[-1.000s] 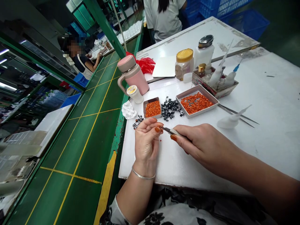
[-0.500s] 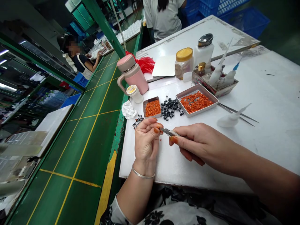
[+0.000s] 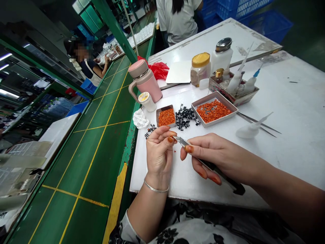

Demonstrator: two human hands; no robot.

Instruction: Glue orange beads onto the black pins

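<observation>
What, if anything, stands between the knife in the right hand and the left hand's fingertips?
Nothing visible: the knife in the right hand reaches up to the fingertips of the left hand. Whether its tip touches them or something between them is too small to tell.

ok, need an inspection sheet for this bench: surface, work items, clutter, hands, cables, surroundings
Surface: white table, small dark marks at the right.
Work items: knife; small box and large box, both with orange bits; black parts heaped between the boxes.
Clutter: mug, tissue, tweezers, loose squeeze bottle, red bag.
Hands: right hand holds the knife; left hand pinched at its tip, anything held too small to tell.
Cables: nothing seen.
Surroundings: green belt at left, two people, blue crates beyond.
</observation>
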